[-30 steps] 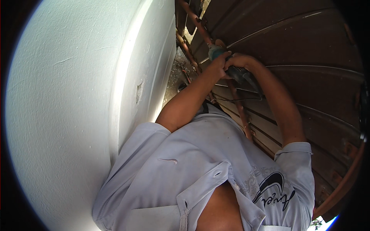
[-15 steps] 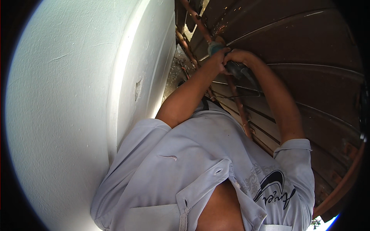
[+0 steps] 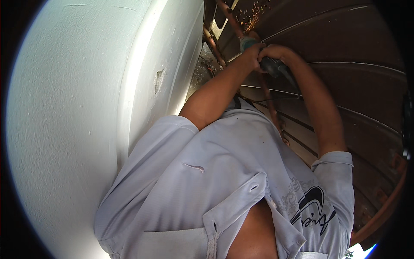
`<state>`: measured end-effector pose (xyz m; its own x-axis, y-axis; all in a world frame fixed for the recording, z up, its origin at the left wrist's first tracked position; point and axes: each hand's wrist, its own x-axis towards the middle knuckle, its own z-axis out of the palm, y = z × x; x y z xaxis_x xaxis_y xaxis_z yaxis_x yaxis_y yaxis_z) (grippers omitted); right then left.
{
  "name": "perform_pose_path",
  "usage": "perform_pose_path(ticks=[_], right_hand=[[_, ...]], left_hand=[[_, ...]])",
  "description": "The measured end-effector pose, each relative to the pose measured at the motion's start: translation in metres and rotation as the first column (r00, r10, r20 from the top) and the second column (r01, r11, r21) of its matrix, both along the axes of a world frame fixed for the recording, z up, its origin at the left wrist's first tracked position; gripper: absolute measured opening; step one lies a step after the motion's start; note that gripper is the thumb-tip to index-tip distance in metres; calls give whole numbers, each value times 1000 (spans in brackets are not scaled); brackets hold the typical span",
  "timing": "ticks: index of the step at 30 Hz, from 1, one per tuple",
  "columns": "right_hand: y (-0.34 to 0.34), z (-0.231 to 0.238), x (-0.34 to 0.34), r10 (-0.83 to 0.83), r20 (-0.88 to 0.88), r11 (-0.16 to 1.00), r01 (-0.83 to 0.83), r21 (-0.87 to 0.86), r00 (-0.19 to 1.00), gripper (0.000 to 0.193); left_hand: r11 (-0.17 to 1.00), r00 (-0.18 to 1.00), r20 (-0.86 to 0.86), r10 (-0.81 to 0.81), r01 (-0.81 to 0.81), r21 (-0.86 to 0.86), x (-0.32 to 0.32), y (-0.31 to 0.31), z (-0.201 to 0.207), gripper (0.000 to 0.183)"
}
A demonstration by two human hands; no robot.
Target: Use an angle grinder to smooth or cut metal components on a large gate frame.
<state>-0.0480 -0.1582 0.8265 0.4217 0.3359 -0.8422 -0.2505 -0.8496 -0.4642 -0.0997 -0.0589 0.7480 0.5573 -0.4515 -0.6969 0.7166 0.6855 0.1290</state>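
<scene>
An angle grinder (image 3: pixel 272 68) with a teal front part and a dark body is in both my hands, near the top of the view. My left hand (image 3: pixel 256 56) is closed round it just behind the teal part. Against it, my right hand (image 3: pixel 274 52) wraps the body from the other side. The disc end touches or sits very close to a rusty reddish-brown metal bar (image 3: pixel 232 21); the exact contact is hidden. Orange sparks (image 3: pixel 254 18) spray up and away from there. A dark cord (image 3: pixel 295 82) trails from the back of the tool.
A white textured wall (image 3: pixel 77 112) with a chipped patch (image 3: pixel 159 81) rises close on my left. Dark brown ribbed metal panels (image 3: pixel 358 86) curve along the right. The bar continues downward (image 3: pixel 271 103) between my arms. A rusty frame edge (image 3: pixel 381 209) shows at lower right.
The spark spray has grown thicker and brighter. Hands and grinder appear slightly higher and further right in the view, as does the bar. Both hands keep their hold.
</scene>
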Motion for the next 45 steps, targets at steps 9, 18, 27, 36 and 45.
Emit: perform_pose_path(ticks=[9, 18, 27, 36, 45], right_hand=[[-4, -7, 1, -13, -7, 999, 13, -49, 1000, 31], [-6, -12, 1, 28, 67, 998, -25, -53, 997, 32], [-1, -6, -1, 6, 15, 999, -5, -49, 1000, 34], [-2, -8, -2, 33, 65, 996, -27, -81, 997, 37], [-4, -12, 0, 5, 52, 998, -1, -67, 999, 35]], left_hand=[[999, 999, -35, 22, -23, -32, 3, -5, -10, 51], [1000, 999, -36, 19, -18, 8, -1, -6, 0, 48], [1000, 999, 29, 14, -14, 5, -1, -3, -3, 47], [999, 1000, -12, 20, -20, 33, -2, -4, -1, 47], [999, 1000, -10, 18, -18, 42, -1, -3, -1, 47]])
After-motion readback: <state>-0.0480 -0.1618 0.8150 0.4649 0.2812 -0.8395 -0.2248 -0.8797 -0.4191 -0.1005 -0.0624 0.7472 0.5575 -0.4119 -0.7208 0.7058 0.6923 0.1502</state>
